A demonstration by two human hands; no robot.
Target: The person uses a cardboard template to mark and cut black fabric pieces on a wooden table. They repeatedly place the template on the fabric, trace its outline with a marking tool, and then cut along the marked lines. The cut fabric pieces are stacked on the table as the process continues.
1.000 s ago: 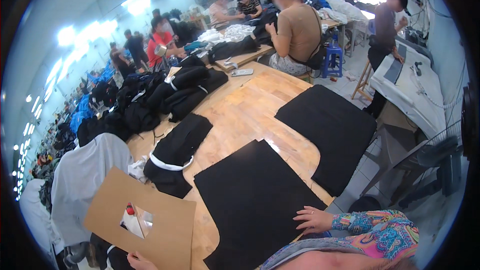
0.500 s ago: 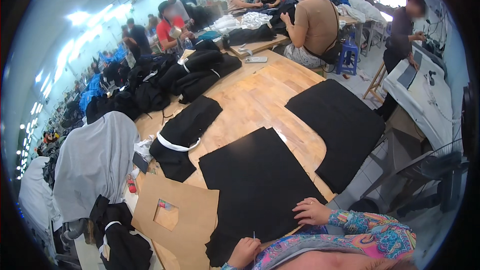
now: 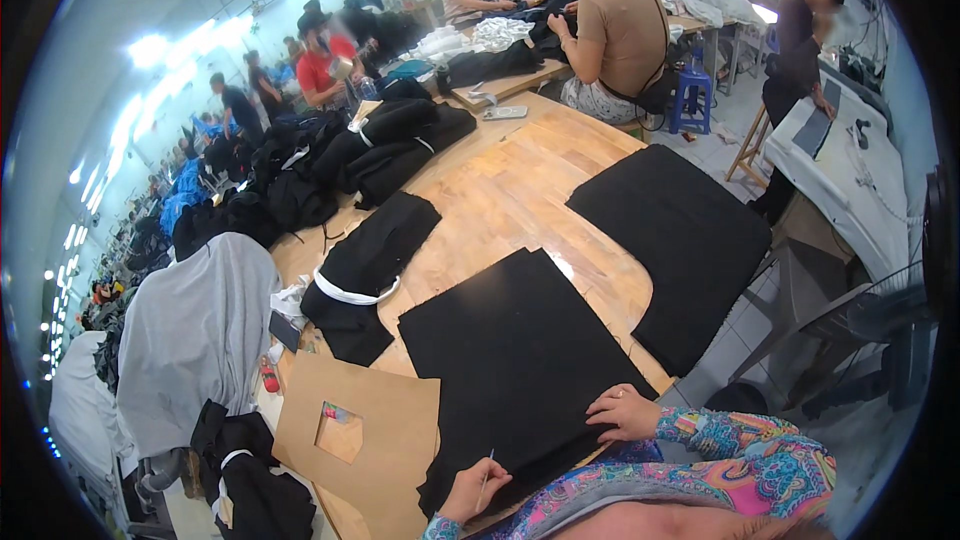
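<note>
A large stack of black cut fabric (image 3: 520, 340) lies flat at the front edge of the wooden table. My left hand (image 3: 474, 493) is at its near left corner, fingers closed round a thin, light-coloured stick (image 3: 486, 478); whether it is a pencil or an awl cannot be made out. Spread on the near right edge of the same fabric, my right hand (image 3: 622, 414) rests with fingers stretched out and holds nothing. Beside the fabric on the left is a brown card pattern (image 3: 385, 410) with a rectangular cut-out; its right edge meets the fabric.
A second black fabric stack (image 3: 675, 250) lies on the right, overhanging the table edge (image 3: 655, 376). A black roll with a white tie (image 3: 375, 260) sits left of centre, and black bundles (image 3: 400, 140) behind it. Grey cloth (image 3: 195, 330) covers something at left. Several people work farther back.
My left hand, with the thin stick, has moved a little left and away from me along the fabric's near edge. My right hand stays on the fabric. The view has shifted slightly.
</note>
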